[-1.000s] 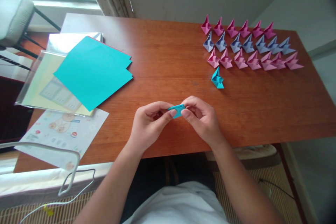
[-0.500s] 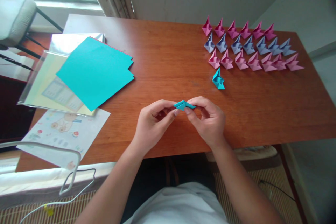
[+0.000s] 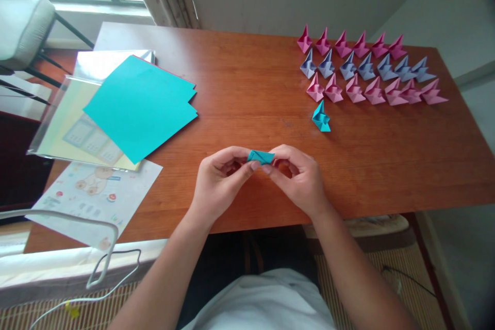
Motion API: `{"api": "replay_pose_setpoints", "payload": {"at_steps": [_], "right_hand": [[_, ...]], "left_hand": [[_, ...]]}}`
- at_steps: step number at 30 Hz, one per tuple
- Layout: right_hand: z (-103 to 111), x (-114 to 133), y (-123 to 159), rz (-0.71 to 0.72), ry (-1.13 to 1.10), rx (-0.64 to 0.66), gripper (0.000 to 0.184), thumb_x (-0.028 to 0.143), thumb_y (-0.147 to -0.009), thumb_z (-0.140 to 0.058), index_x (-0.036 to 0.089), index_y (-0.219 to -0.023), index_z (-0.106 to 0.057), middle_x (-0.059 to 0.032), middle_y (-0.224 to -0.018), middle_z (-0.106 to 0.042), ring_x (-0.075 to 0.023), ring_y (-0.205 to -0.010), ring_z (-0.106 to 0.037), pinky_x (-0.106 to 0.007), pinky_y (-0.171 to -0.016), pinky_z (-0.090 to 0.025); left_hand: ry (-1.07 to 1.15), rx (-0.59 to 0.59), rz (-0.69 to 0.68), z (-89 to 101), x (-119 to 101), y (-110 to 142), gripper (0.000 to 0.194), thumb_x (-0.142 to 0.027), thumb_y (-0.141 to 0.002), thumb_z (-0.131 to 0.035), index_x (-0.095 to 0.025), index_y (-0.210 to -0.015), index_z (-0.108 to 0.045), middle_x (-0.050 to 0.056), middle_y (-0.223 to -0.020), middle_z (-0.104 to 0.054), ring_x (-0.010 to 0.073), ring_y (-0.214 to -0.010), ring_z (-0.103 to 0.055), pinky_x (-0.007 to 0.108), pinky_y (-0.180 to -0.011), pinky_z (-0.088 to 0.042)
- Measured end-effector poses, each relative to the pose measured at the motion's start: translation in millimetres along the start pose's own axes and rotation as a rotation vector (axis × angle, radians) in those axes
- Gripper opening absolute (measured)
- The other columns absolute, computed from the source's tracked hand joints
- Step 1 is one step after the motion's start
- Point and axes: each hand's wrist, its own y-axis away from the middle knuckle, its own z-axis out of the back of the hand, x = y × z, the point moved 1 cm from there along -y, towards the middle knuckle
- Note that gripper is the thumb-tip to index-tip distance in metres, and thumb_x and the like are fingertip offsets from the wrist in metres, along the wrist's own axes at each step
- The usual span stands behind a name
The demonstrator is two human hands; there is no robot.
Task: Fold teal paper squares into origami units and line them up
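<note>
A small piece of folded turquoise paper [image 3: 261,157] is held up between my two hands near the front of the table. My left hand [image 3: 221,178] pinches its left end between thumb and fingers. On the other end, my right hand [image 3: 297,175] has its thumb and fingers closed. The paper looks like a narrow band with a slanting crease across its face. Beyond my right hand stands a finished-looking turquoise origami figure [image 3: 320,117] with a pointed tip.
Rows of origami figures in magenta [image 3: 342,44], lilac [image 3: 365,66] and pink [image 3: 374,91] stand at the back right of the wooden table [image 3: 240,87]. Turquoise sheets [image 3: 143,108] lie on a clear packet at left, near a printed bear sheet [image 3: 96,196]. A grey metal bar [image 3: 77,219] crosses the lower left.
Both hands have shifted slightly left with the folded paper. It has turned from a flared, pointed shape to a flatter band facing me.
</note>
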Motion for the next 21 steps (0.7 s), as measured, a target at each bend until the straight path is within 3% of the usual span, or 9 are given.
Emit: {"api": "replay_pose_setpoints", "payload": {"at_steps": [4,8,12,16,21], "right_hand": [[2.1,2.2,-2.3,0.107,0.027,-0.069,0.012,0.015,-0.091,-0.071,0.026,-0.093,-0.071,0.0005,-0.090,-0.072,-0.0147,-0.086,-0.068,-0.029,-0.074,-0.056],[3.2,3.3,-1.2,0.197,0.136,-0.165,0.020,0.010,-0.091,-0.069,0.028,-0.098,-0.073,-0.0011,-0.096,-0.074,-0.0162,-0.091,-0.071,-0.032,-0.079,-0.059],[1.6,5.4,1.7,0.305,0.255,-0.177,0.024,0.007,-0.091,-0.068,0.029,-0.100,-0.075,-0.0017,-0.099,-0.075,-0.0156,-0.092,-0.072,-0.031,-0.081,-0.061],[-0.6,5.2,5.4,0.377,0.360,-0.163,0.027,0.006,-0.091,-0.068,0.029,-0.105,-0.074,-0.0032,-0.102,-0.075,-0.0160,-0.095,-0.073,-0.030,-0.081,-0.062],[1.2,1.5,9.4,0.431,0.459,-0.079,0.035,0.004,-0.091,-0.066,0.031,-0.112,-0.073,-0.0039,-0.107,-0.074,-0.0173,-0.099,-0.071,-0.032,-0.083,-0.062]], "left_hand": [[-0.074,0.028,-0.058,-2.6,-1.7,-0.7,0.010,-0.024,-0.082,-0.081,-0.020,-0.091,-0.080,0.003,-0.085,-0.072,0.0128,-0.075,-0.064,0.021,-0.065,-0.050],[-0.014,0.100,0.016,-0.7,-3.3,0.8,0.019,-0.024,-0.091,-0.071,-0.022,-0.107,-0.079,0.002,-0.080,-0.075,0.0128,-0.072,-0.067,0.021,-0.065,-0.053],[0.020,0.086,0.042,5.4,-6.3,1.9,0.022,-0.028,-0.097,-0.062,-0.022,-0.107,-0.081,0.004,-0.098,-0.079,0.0126,-0.078,-0.069,0.019,-0.066,-0.054],[0.020,0.063,0.081,6.8,-7.5,0.6,0.021,-0.033,-0.090,-0.073,-0.021,-0.106,-0.080,0.004,-0.097,-0.079,0.0128,-0.077,-0.069,0.018,-0.064,-0.054],[0.106,0.059,0.108,4.7,-6.2,-2.4,0.025,-0.026,-0.081,-0.083,-0.019,-0.104,-0.078,0.005,-0.094,-0.078,0.0153,-0.083,-0.072,0.020,-0.070,-0.058]]}}
